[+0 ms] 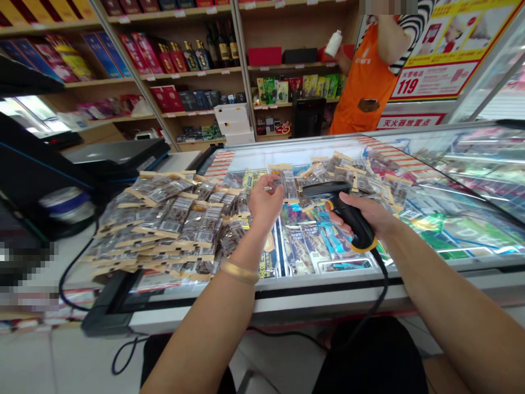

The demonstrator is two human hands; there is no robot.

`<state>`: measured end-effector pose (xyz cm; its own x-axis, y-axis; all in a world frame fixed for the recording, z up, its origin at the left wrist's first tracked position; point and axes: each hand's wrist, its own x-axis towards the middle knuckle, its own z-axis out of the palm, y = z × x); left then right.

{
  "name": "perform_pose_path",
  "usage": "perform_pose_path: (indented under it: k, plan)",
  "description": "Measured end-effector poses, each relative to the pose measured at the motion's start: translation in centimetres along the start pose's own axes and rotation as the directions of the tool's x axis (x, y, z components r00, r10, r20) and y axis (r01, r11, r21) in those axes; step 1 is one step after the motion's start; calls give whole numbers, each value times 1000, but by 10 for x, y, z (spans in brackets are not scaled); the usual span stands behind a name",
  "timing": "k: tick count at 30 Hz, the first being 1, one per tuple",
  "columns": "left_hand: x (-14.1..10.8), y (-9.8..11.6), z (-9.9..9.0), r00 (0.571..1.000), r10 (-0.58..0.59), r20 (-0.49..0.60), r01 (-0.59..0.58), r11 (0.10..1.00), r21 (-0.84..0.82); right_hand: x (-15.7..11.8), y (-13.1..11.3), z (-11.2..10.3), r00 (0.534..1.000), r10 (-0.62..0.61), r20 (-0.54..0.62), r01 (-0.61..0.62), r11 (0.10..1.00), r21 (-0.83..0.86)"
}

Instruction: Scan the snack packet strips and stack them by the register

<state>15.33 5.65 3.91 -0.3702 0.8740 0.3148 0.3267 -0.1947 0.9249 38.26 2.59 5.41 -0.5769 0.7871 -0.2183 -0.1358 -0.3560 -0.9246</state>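
In the head view, my right hand [361, 213] is wrapped round the grip of a black and yellow barcode scanner [353, 216]. The scanner's head points left, toward my left hand [266, 200]. That hand is curled, thumb and fingers pinched together at the edge of a small clear packet [289, 184] with a tan paper header; its fingertips are partly hidden. Left of this hand lies a big heap of similar packets [184, 219] with dark contents. More such packets [356, 172] are spread beyond the scanner, on the glass top of a chest freezer [279, 262].
The scanner's cable [383, 284] hangs over the freezer's front edge. Coloured packages show under the glass. Black counter equipment [118, 153] stands at left. Behind the freezer, a person in an orange apron [356, 76] holds a white bottle [334, 42] beside stocked shelves [184, 76].
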Motion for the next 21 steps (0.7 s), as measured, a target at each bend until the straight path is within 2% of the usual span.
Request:
perform_pose_path:
  k: [5, 7, 9, 12, 15, 18, 21]
  plan:
    - [-6, 12, -2, 997, -60, 49, 62, 998, -26, 2, -5, 9, 998, -67, -13, 67, 998, 10]
    - [-7, 24, -15, 998, -49, 45, 50, 998, -25, 6, -10, 21, 996, -89, -2, 89, 996, -14]
    - [-6, 39, -39, 1000, -1, 25, 2, 999, -40, 13, -18, 39, 993, -115, 31, 117, 992, -39]
    - [-1, 57, -96, 994, 88, -61, -92, 994, -63, 29, -29, 74, 985, -147, 95, 152, 987, -50]
    - [9, 62, -169, 962, 160, -223, -170, 985, -28, 52, -37, 112, 976, -141, 164, 153, 986, -63]
    - [23, 48, -243, 892, 200, -405, -221, 975, -4, 76, -40, 149, 961, -131, 243, 152, 986, -71]
    - [40, 22, -299, 850, 123, -512, -166, 985, -39, 94, -38, 179, 950, -117, 290, 134, 990, -38]
